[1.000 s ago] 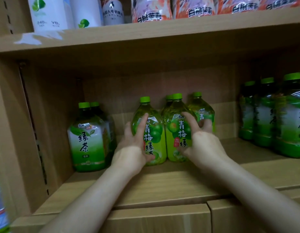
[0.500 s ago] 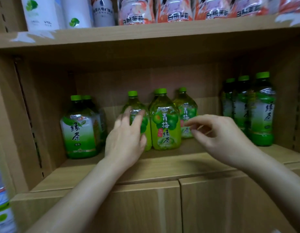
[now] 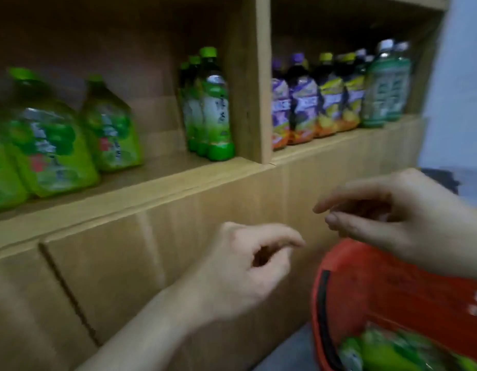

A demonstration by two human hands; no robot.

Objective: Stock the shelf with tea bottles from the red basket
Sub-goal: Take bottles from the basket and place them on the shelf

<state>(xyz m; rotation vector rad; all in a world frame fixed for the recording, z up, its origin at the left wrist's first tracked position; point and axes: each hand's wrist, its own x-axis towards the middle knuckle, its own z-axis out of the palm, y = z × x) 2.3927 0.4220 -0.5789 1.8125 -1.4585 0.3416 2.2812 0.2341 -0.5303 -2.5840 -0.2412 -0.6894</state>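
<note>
**Materials and finishes: shelf, bottles, basket**

Shelf point(image 3: 141, 194): light tan wood-grain board, matt, smooth front edge. Cupboard doors point(image 3: 119, 263): same matt wood-grain. Tea bottles point(image 3: 52, 145): clear glossy plastic, shiny film labels catching highlights; caps point(image 3: 208, 51) opaque green plastic. Purple-labelled bottles point(image 3: 304, 103): glossy plastic, shiny wrap labels. Red basket point(image 3: 379, 290): moulded plastic, low sheen, black strip point(image 3: 323, 303) on its wall. Blur hides finer texture

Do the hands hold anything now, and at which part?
Nothing is held: left hand and right hand are both empty, fingers loosely curled, near the basket.

Wooden shelf point(image 3: 141, 188) with tea bottles point(image 3: 55, 145)
</note>
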